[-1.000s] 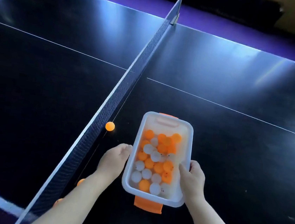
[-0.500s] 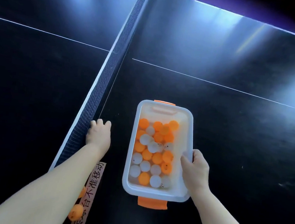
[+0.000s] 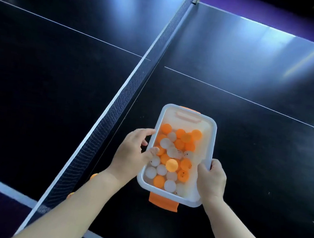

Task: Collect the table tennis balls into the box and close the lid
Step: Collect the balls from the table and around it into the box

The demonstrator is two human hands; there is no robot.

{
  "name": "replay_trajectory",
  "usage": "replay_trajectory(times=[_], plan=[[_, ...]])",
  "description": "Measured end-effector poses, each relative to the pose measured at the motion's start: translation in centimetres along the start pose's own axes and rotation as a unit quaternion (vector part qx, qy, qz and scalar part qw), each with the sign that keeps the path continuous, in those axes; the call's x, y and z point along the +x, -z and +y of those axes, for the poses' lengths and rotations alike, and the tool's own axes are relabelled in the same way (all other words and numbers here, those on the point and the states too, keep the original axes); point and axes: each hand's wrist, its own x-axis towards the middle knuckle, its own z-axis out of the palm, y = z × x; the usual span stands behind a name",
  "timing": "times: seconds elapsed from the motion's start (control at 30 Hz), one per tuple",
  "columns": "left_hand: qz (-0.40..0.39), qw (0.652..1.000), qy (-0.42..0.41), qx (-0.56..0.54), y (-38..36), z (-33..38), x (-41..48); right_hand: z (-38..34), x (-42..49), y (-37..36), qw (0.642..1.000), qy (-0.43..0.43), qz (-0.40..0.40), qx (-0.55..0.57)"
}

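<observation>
**Orange and white balls in an open box, held beside the net**

Translucent white plastic forms the box [image 3: 212, 137], a rounded rectangle seen from above with its top open. It is placed just right of the net [image 3: 114, 112], over the near part of the dark counter [image 3: 255, 159]. Whether it rests on the counter or is held slightly above it cannot be told. An orange latch [image 3: 163, 204] hangs from its near end, and a far latch [image 3: 189, 109] of the same orange is seen at the other end. The near two thirds of the box are filled with orange and white balls [image 3: 171, 140], piled more than one deep. One blurred ball [image 3: 172, 164], orange, is seen over the middle of the heap.

The right rim is gripped by the right hand [image 3: 212, 178], the thumb hooked inside the wall and the fingers [image 3: 217, 165] curled round the outside. The left hand [image 3: 130, 153] is placed at the left rim, its fingers [image 3: 147, 132] released and loosely spread, with nothing held between them. Its thumb tip reaches over the rim, above the balls.

Two loose orange balls [image 3: 93, 175] are partly seen beside the net, behind the left forearm. White lines are painted across the counter, and a purple floor [image 3: 282, 8] is seen beyond its far edge.
</observation>
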Motion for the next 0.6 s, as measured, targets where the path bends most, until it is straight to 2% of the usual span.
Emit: replay_trajectory(times=[0.13, 0.23, 0.37, 0.47, 0.6], plan=[[0.141, 0.981, 0.134, -0.003, 1.9, -3.8, -5.1, 0.0, -0.1, 0.1, 1.000, 0.009, -0.002, -0.014], [0.181, 0.953, 0.235, 0.068, 2.2, -7.5, -10.2, 0.1, -0.2, 0.2, 1.000, 0.014, -0.004, -0.016], [0.132, 0.926, 0.291, 0.199, 1.2, -11.6, -15.0, -0.1, -0.6, 0.6, 1.000, 0.010, -0.016, -0.015], [0.098, 0.907, 0.288, 0.292, 0.6, -13.4, -16.1, -0.3, -0.9, 0.6, 0.999, 0.016, -0.023, -0.024], [0.090, 0.882, 0.277, 0.370, 0.3, -14.7, -16.1, -0.4, -1.1, 0.4, 0.999, 0.023, -0.022, -0.038]])
